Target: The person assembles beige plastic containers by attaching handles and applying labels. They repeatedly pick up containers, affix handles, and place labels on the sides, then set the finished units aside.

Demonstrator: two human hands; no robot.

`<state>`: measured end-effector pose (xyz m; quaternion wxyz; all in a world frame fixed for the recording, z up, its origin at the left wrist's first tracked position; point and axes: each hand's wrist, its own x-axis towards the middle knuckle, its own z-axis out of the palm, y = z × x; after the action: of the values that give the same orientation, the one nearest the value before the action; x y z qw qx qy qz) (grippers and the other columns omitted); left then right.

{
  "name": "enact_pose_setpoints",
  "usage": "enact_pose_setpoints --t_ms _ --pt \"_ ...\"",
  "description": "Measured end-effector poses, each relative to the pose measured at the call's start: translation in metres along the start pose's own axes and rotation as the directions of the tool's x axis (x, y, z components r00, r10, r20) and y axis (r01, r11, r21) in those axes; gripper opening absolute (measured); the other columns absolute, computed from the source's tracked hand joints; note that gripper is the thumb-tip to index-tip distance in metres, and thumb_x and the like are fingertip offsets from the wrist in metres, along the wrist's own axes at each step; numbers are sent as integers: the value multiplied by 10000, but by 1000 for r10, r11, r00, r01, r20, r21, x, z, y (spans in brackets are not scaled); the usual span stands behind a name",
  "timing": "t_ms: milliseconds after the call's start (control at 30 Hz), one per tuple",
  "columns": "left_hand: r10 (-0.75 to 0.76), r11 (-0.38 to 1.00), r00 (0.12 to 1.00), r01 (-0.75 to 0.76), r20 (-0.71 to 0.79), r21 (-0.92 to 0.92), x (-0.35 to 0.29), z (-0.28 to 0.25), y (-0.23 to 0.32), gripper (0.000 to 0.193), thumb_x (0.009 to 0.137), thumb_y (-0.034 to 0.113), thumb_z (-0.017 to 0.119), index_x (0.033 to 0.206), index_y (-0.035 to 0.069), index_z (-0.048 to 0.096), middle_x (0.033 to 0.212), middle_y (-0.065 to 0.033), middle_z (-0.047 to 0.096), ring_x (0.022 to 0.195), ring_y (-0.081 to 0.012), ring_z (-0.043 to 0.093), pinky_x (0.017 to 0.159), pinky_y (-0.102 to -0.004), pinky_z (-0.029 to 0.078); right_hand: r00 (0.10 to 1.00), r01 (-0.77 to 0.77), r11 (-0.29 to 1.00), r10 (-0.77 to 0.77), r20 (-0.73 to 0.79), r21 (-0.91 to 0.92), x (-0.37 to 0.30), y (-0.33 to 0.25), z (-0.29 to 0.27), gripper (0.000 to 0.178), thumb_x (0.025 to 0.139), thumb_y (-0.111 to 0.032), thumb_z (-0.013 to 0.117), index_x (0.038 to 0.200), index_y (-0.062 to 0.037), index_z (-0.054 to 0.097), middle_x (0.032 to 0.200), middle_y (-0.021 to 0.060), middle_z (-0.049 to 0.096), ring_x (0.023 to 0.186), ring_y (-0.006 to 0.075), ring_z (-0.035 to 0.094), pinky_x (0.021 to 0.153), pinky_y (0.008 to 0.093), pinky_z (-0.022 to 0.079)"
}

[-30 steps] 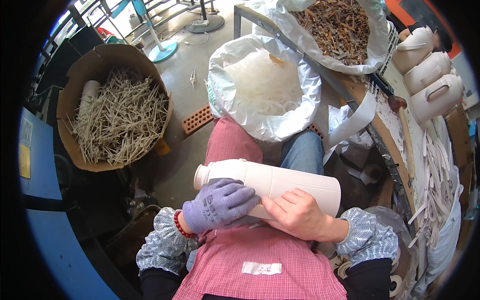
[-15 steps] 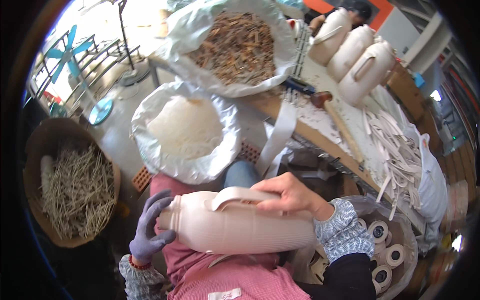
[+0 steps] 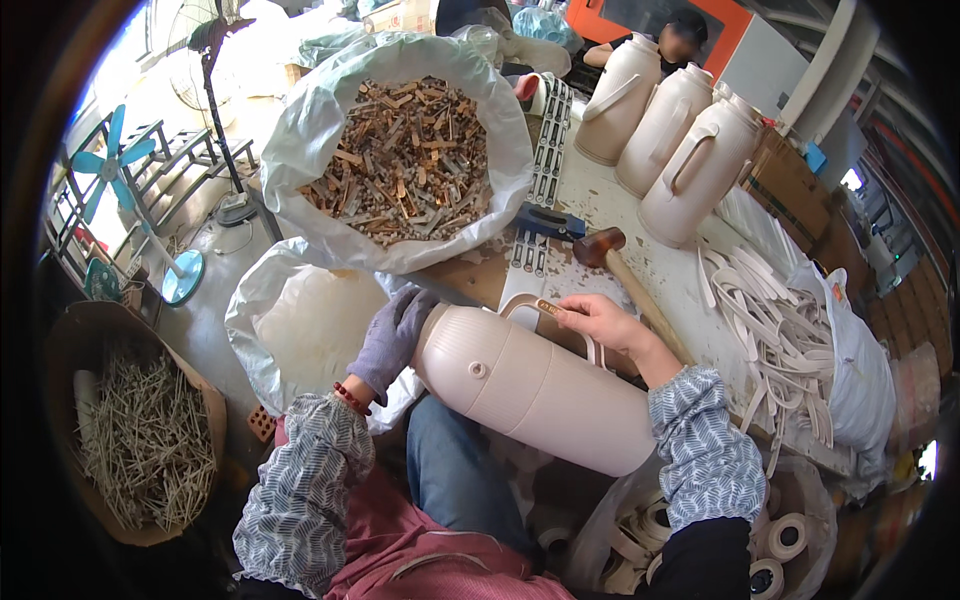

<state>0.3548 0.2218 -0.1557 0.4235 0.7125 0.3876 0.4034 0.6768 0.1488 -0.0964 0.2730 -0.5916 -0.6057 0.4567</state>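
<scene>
Pale pink jug point(image 3: 540, 390) held slantwise at the near edge of the worktop point(image 3: 590, 190), contact unclear | its top end clasped by gloved left hand point(image 3: 395, 335) | handle point(image 3: 522, 299) gripped by bare right hand point(image 3: 605, 325) | mallet point(image 3: 637, 287) laid beyond | three similar jugs point(image 3: 692, 165) stood toward the far edge | pale strips point(image 3: 775, 325) heaped by the near right corner

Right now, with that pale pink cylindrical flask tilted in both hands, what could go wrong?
Slip: the purple-gloved left hand is at one end of the flask, the bare right hand on its curved handle; with no hand at the other end, that end might dip.

Knock: the wooden-handled, amber-headed mallet lies close to the right hand, which could bump it.
</scene>
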Motion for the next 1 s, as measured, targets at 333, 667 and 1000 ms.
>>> enact_pose_setpoints --t_ms 333,667,1000 --pt "-150 971 977 116 153 210 26 -1 -11 413 994 327 432 1240 15 546 1133 -220 621 1062 -405 583 942 -408 453 751 81 502 -598 -279 -861 27 29 -33 414 828 -285 716 1189 -100 631 1129 108 622 1054 302 549 876 381 464" --pt "-186 917 970 114 158 382 34 -11 -6 329 1007 287 401 1189 69 567 1125 -177 592 1015 -388 591 1001 -377 450 785 138 801 -447 -428 -583 6 -59 -27 396 892 -318 681 1130 -8 623 899 152 703 754 253 664 721 371 518" --pt "-335 930 909 278 248 241 35 -11 23 508 997 369 376 1363 19 422 1217 -183 564 695 -260 682 394 -301 540 884 95 789 -348 -314 -607 -35 -71 -20 559 879 -539 594 1022 0 634 810 184 685 779 371 670 702 433 531"
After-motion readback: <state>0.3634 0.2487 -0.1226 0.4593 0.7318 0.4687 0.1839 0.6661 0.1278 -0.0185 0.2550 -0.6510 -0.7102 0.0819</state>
